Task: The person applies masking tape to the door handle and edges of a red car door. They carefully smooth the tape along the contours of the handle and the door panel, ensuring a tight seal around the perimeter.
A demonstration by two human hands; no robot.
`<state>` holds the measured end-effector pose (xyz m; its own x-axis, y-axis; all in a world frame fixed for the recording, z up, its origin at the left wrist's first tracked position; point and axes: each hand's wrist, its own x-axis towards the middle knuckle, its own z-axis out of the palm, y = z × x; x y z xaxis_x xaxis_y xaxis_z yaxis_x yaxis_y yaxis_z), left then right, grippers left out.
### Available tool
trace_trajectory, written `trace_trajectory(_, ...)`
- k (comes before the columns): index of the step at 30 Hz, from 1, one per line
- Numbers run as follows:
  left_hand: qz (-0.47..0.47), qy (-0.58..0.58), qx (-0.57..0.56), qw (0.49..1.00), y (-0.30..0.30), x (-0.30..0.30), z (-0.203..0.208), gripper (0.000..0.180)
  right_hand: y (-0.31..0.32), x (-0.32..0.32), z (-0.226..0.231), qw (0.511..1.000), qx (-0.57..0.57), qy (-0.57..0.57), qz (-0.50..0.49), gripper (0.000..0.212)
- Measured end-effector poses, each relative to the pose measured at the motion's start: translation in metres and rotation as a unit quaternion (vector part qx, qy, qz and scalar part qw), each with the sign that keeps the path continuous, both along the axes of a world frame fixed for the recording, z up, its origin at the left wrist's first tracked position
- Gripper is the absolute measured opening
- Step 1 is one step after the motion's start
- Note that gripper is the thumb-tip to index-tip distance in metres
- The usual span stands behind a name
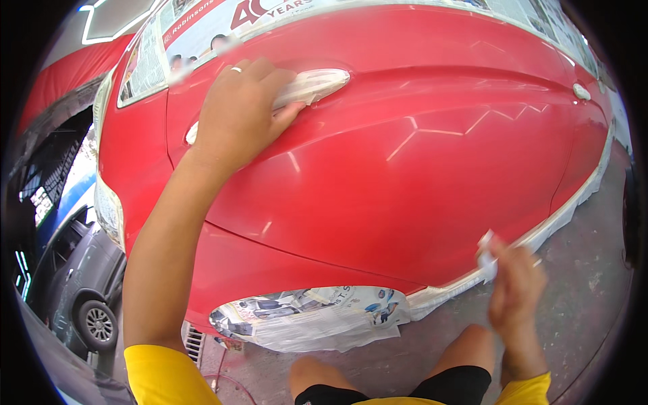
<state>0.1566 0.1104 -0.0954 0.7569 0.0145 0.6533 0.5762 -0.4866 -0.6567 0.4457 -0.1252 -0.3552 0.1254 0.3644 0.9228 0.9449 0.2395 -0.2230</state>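
A glossy red car door (418,155) fills the view. My left hand (239,111), with a ring on one finger, rests on the taped-over door handle (312,85), fingers curled around its left part. My right hand (513,283) is low at the right, away from the car, pinched on a small crumpled white piece of tape or paper (487,260). Newspaper masks the windows (202,30) along the top and the wheel (310,317) at the bottom. White masking tape (540,236) runs along the door's lower edge.
A grey car (81,283) stands at the far left beyond the red one. The concrete floor (587,304) lies at the right and below. My knees (317,374) in black shorts show at the bottom. A small taped spot (581,91) sits at the panel's upper right.
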Motion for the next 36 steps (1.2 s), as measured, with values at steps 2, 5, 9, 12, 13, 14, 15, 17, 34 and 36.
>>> trace_trajectory(2,0.018,0.026,0.037,0.999,-0.003,0.005,0.008,0.037,-0.002,-0.014,-0.090,0.990,-0.114,0.058,0.052,0.033)
trace_trajectory(5,0.066,0.050,0.037,0.996,-0.004,0.002,0.009,0.038,-0.008,-0.071,-0.196,0.940,-0.243,0.196,0.140,0.025)
trace_trajectory(9,0.067,0.040,-0.071,0.994,-0.017,0.002,0.013,0.038,-0.046,-0.101,-0.256,0.890,-0.344,0.249,0.169,0.022)
trace_trajectory(12,0.053,0.006,-0.133,0.990,-0.026,0.001,0.017,0.036,-0.044,-0.094,-0.265,0.892,-0.333,0.244,0.187,0.021)
trace_trajectory(13,0.048,0.006,-0.125,0.991,-0.025,0.001,0.018,0.036,-0.041,-0.093,-0.265,0.890,-0.334,0.247,0.188,0.021)
trace_trajectory(14,0.043,0.006,-0.118,0.992,-0.021,0.000,0.018,0.036,-0.036,-0.091,-0.263,0.888,-0.336,0.252,0.188,0.021)
trace_trajectory(15,0.037,0.007,-0.111,0.993,-0.018,0.000,0.017,0.035,-0.033,-0.089,-0.261,0.886,-0.338,0.256,0.188,0.021)
trace_trajectory(17,0.041,-0.014,-0.108,0.993,-0.016,0.003,0.012,0.035,-0.032,-0.089,-0.255,0.886,-0.340,0.251,0.191,0.021)
trace_trajectory(34,0.071,-0.145,-0.124,0.979,-0.006,0.017,-0.006,0.047,-0.040,-0.091,-0.267,0.853,-0.420,0.236,0.198,0.023)
trace_trajectory(36,0.087,-0.151,-0.140,0.975,-0.009,0.019,-0.007,0.047,-0.039,-0.091,-0.267,0.851,-0.422,0.240,0.200,0.023)
